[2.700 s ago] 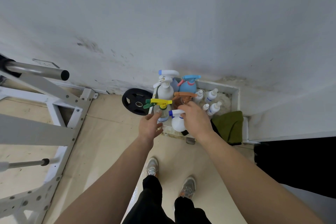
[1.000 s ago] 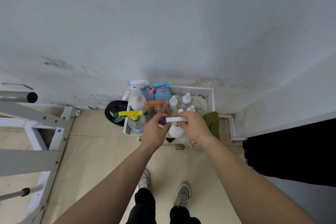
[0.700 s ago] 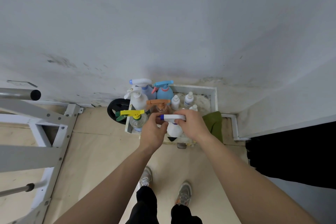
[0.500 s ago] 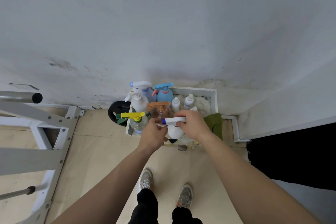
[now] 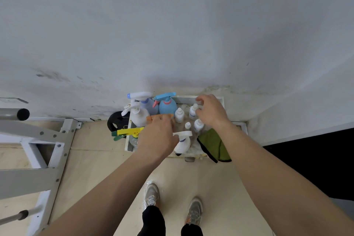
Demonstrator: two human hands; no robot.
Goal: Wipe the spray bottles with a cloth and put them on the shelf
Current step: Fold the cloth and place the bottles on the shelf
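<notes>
Head view looked down on a white tray (image 5: 184,99) set on the floor against the wall and crowded with spray bottles. Our left hand (image 5: 156,140) hung over the near left bottles, fingertips by the orange trigger (image 5: 166,115) and thumb beside the white spray bottle (image 5: 183,142). Its grip was hidden under the back of the hand, so we could not tell whether it held anything. Our right hand (image 5: 210,114) hovered over the small bottles (image 5: 179,115) at the far right, its grip wide and loosely curved, holding nothing. The green cloth (image 5: 215,145) lay draped over the tray's near right corner, in neither hand.

We judged that a bottle was being chosen. To do it well, we would take the cloth in one hand first, lift a bottle by its neck rather than its trigger, and draw it straight up clear of its neighbours.

Bluish labels showed on the small bottles and a mark on the white one, but none was large enough to read.
</notes>
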